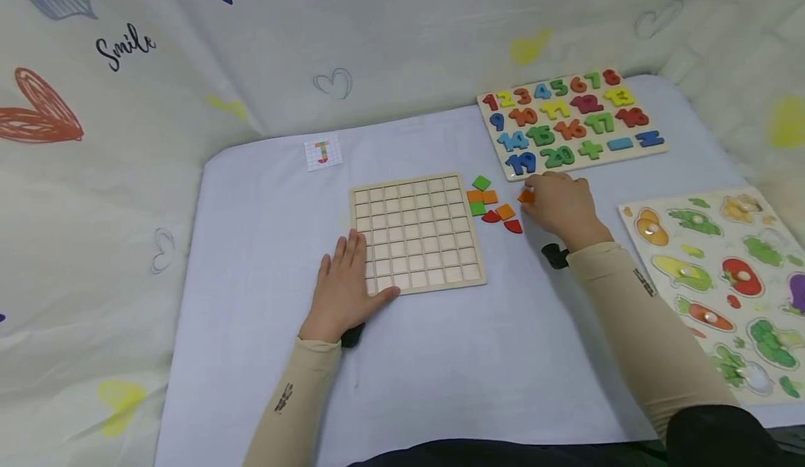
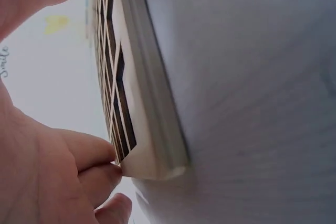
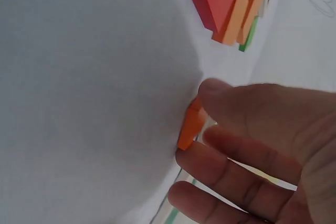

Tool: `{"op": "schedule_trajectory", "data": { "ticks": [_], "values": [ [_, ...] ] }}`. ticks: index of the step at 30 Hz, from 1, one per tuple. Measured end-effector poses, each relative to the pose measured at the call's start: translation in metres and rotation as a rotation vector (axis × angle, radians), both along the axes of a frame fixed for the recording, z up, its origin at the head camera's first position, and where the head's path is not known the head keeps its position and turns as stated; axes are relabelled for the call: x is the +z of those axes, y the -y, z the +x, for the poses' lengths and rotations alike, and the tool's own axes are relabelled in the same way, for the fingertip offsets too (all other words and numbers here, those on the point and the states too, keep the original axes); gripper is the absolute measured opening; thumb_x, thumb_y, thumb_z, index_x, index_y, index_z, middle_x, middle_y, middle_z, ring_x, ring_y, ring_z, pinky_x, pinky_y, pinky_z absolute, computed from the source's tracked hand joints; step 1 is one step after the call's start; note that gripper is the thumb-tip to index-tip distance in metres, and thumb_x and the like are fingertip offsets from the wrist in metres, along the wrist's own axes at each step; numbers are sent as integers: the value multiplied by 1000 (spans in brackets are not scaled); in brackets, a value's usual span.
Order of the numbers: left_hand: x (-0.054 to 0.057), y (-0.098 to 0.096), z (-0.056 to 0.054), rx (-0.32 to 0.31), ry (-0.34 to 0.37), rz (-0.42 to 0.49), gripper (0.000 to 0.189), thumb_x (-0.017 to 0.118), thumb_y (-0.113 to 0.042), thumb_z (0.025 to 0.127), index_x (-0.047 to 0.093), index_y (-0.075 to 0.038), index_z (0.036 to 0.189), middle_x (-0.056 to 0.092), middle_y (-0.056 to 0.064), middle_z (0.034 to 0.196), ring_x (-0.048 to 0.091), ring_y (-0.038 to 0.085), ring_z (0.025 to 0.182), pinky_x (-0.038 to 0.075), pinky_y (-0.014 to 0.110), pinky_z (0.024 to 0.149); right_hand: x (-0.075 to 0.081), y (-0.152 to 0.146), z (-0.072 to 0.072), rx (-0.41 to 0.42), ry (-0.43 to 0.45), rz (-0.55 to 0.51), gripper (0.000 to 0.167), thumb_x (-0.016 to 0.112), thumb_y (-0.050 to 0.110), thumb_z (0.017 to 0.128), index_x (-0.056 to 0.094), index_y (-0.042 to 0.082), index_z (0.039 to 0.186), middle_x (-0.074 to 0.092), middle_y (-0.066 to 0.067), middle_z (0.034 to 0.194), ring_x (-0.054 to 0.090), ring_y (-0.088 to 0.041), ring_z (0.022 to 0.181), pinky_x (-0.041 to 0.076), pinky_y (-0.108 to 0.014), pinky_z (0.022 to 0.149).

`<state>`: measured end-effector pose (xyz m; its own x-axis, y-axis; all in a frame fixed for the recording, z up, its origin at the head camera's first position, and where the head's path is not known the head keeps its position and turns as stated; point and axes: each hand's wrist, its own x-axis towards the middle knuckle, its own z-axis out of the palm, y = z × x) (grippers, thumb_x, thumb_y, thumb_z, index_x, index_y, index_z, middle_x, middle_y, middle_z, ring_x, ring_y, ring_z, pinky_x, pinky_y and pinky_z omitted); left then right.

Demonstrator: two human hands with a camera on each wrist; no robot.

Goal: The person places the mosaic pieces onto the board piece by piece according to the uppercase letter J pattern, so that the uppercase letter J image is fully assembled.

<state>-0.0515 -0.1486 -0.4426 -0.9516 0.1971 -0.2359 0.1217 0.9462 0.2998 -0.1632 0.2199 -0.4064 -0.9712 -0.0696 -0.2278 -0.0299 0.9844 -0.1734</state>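
Note:
A wooden grid board (image 1: 415, 233) lies on the white-covered table with its squares bare. My left hand (image 1: 342, 285) rests at the board's lower left corner, fingers extended over the left edge and thumb along the bottom edge. To the right of the board, my right hand (image 1: 562, 205) pinches an orange square tile (image 3: 192, 124) between thumb and fingers, low over the cloth. Between board and right hand lie loose tiles: green squares (image 1: 481, 182), orange squares (image 1: 506, 212) and red rounded pieces (image 1: 513, 226).
A number puzzle board (image 1: 585, 161) sits at the back right, just beyond my right hand. The vegetable puzzle board (image 1: 679, 320) lies at the right, beside my right forearm. A small card (image 1: 323, 152) with a coloured hook-shaped figure on a grid is at the back left.

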Motion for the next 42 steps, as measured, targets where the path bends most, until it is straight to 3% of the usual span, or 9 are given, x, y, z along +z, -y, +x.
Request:
{"op": "schedule_trajectory", "data": {
  "ticks": [5, 11, 16, 27, 42],
  "values": [
    [3, -1, 1, 12, 2, 16, 119, 64, -73, 88, 8, -3, 166, 2, 11, 176, 5, 34, 165, 14, 62, 130, -6, 1, -4, -24, -16, 8, 35, 68, 17, 96, 68, -3, 125, 69, -27, 116, 57, -47, 107, 42, -69, 101],
    [4, 0, 0, 20, 3, 10, 120, 65, -74, 87, 9, -3, 166, 2, 11, 176, 7, 33, 165, 15, 62, 130, -7, 8, -8, -29, -73, 19, 35, 70, 20, 95, 71, 0, 123, 69, -27, 118, 53, -48, 112, 41, -69, 103],
    [5, 1, -1, 22, 2, -4, 122, 67, -74, 86, 11, -3, 166, 4, 10, 177, 8, 34, 165, 16, 62, 130, -1, 19, -9, -4, -130, -39, 37, 74, 25, 94, 72, 2, 123, 72, -24, 115, 54, -46, 111, 42, -67, 101],
    [4, 5, -5, 25, 5, -4, 125, 68, -76, 83, 9, -4, 167, 6, 10, 177, 8, 34, 165, 16, 61, 130, 11, 54, -24, 134, -137, -183, 34, 70, 22, 94, 73, 5, 123, 74, -17, 120, 55, -41, 116, 41, -64, 103],
    [4, 7, -8, 22, 26, -15, 127, 68, -78, 82, 7, -4, 167, 6, 11, 176, 12, 34, 164, 22, 61, 129, 3, 129, -42, 374, -65, -180, 29, 77, 28, 94, 77, 12, 119, 72, -9, 114, 63, -33, 109, 52, -52, 95]
  ]
}}
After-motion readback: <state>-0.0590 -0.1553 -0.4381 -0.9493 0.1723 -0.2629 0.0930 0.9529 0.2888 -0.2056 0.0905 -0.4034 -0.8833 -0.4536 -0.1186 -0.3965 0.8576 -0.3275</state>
